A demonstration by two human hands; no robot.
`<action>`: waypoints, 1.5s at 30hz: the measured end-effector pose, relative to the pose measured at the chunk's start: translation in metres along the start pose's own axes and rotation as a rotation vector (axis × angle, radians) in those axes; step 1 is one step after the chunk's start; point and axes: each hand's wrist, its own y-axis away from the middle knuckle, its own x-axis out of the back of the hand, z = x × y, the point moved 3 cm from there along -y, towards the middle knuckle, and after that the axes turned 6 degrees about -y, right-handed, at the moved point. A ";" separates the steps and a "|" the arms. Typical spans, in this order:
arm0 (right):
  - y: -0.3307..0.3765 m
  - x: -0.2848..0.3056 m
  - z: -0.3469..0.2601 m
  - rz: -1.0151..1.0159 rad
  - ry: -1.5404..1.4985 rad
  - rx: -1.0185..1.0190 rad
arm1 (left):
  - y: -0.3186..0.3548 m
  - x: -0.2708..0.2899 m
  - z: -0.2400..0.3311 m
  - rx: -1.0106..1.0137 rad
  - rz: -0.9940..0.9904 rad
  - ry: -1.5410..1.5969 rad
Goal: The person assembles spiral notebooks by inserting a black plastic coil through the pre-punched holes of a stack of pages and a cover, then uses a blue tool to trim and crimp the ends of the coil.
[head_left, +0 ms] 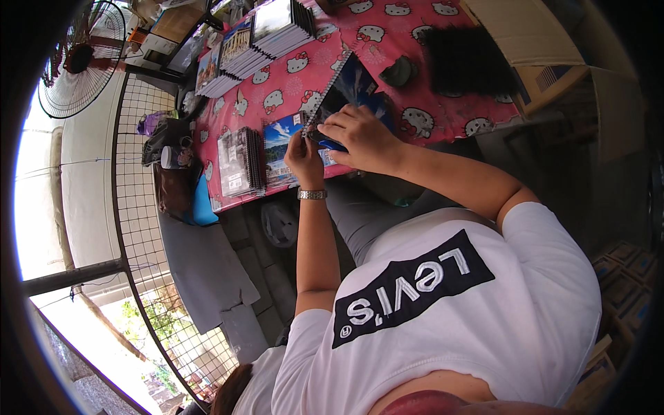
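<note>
Notebook [346, 86] with a wire spiral lies tilted at the near edge of the pink table [415, 41]. Both hands grip it, right hand [360, 138] closed over its lower corner, left hand [302, 155] pinching the spiral; binding looks underway, needing careful threading. Beside the notebook sit stacked notebooks [241, 162], a black bundle [467, 62] beyond

Two hands are seen, the left hand [303, 158] and the right hand [357, 138], on one spiral-bound notebook [344, 95]. Three notebook stacks [242, 160] are counted on one table [290, 83]. One fan [81, 59] is seen, and one cardboard box [526, 31].
</note>
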 end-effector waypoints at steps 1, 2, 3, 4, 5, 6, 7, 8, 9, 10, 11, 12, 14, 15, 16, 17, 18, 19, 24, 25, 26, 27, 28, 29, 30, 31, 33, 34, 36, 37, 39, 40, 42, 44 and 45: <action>0.000 -0.001 0.002 -0.038 -0.015 -0.034 | -0.001 -0.003 0.005 0.004 -0.010 0.004; -0.001 0.000 -0.001 -0.078 -0.039 -0.061 | 0.001 -0.001 0.003 -0.037 0.013 -0.005; -0.003 -0.003 0.001 -0.172 -0.291 -0.247 | 0.001 0.002 0.001 -0.078 0.037 -0.015; -0.007 -0.006 0.003 -0.267 -0.544 -0.432 | 0.002 0.006 0.000 -0.120 0.061 -0.025; -0.007 -0.007 0.006 -0.353 -0.791 -0.623 | 0.001 0.005 0.005 -0.150 0.059 -0.110; -0.004 -0.010 0.007 -0.326 -0.894 -0.646 | 0.002 0.005 0.011 -0.182 0.058 -0.195; 0.003 -0.016 0.007 -0.298 -0.997 -0.666 | 0.002 0.006 0.017 -0.214 0.057 -0.280; 0.008 -0.018 0.006 -0.269 -1.102 -0.681 | -0.001 0.008 0.024 -0.201 0.050 -0.224; 0.010 -0.005 0.001 -0.274 -0.919 -0.564 | -0.004 0.013 0.030 -0.182 0.042 -0.171; 0.016 0.004 0.008 -0.173 -0.765 -0.441 | -0.010 0.018 0.036 -0.163 0.034 -0.117; 0.023 0.015 0.014 -0.072 -0.610 -0.318 | -0.022 0.030 0.049 -0.197 0.063 -0.112; 0.034 0.025 0.023 0.025 -0.451 -0.200 | -0.037 0.043 0.061 -0.227 0.093 -0.105; 0.063 0.041 0.064 0.011 -0.254 -0.378 | -0.061 0.065 0.088 -0.202 0.082 -0.212; 0.079 0.046 0.085 -0.014 -0.098 -0.430 | -0.074 0.070 0.090 -0.217 0.020 -0.367; 0.097 0.047 0.103 -0.037 0.058 -0.482 | -0.090 0.070 0.088 -0.232 -0.045 -0.523; 0.113 0.048 0.118 -0.069 0.144 -0.486 | -0.106 0.061 0.082 -0.250 -0.118 -0.671; 0.126 0.048 0.128 -0.101 0.223 -0.484 | -0.119 0.051 0.063 -0.266 -0.193 -0.744; 0.130 0.046 0.132 -0.133 0.294 -0.472 | -0.130 0.049 0.031 -0.193 -0.248 -0.824; 0.096 0.070 0.145 0.025 0.254 -0.382 | -0.106 0.059 -0.085 0.032 -0.417 -0.926; 0.083 0.088 0.156 0.066 0.273 -0.402 | -0.096 0.062 -0.091 0.094 -0.434 -1.025; 0.074 0.109 0.168 0.140 0.350 -0.443 | -0.087 0.064 -0.095 0.153 -0.451 -1.124; 0.076 0.126 0.196 0.240 0.442 -0.413 | -0.079 0.066 -0.096 0.229 -0.449 -1.165; 0.075 0.140 0.216 0.254 0.554 -0.493 | -0.068 0.071 -0.099 0.315 -0.444 -1.209; 0.079 0.148 0.239 0.267 0.598 -0.587 | -0.058 0.077 -0.103 0.404 -0.436 -1.253; 0.079 0.147 0.255 0.229 0.686 -0.709 | -0.049 0.084 -0.108 0.401 -0.446 -1.201; 0.084 0.141 0.268 0.161 0.765 -0.778 | -0.042 0.090 -0.113 0.398 -0.454 -1.148; 0.082 0.132 0.273 0.063 0.823 -0.831 | -0.035 0.098 -0.120 0.387 -0.478 -1.100; 0.081 0.130 0.276 0.033 0.805 -0.822 | -0.036 0.100 -0.124 0.361 -0.481 -1.086; 0.080 0.127 0.284 0.012 0.740 -0.835 | -0.041 0.104 -0.131 0.305 -0.485 -1.061; 0.078 0.129 0.292 0.019 0.697 -0.859 | -0.043 0.105 -0.135 0.299 -0.486 -1.031; 0.074 0.132 0.293 0.072 0.641 -0.913 | -0.048 0.110 -0.145 0.288 -0.486 -0.971; 0.071 0.132 0.293 0.118 0.627 -0.944 | -0.050 0.115 -0.148 0.249 -0.501 -0.922; 0.074 0.135 0.306 0.181 0.534 -0.933 | -0.055 0.127 -0.153 0.167 -0.524 -0.824; 0.087 0.148 0.345 0.222 0.399 -0.864 | -0.062 0.121 -0.149 0.160 -0.461 -0.787; 0.086 0.151 0.348 0.237 0.374 -0.856 | -0.060 0.119 -0.145 0.169 -0.427 -0.772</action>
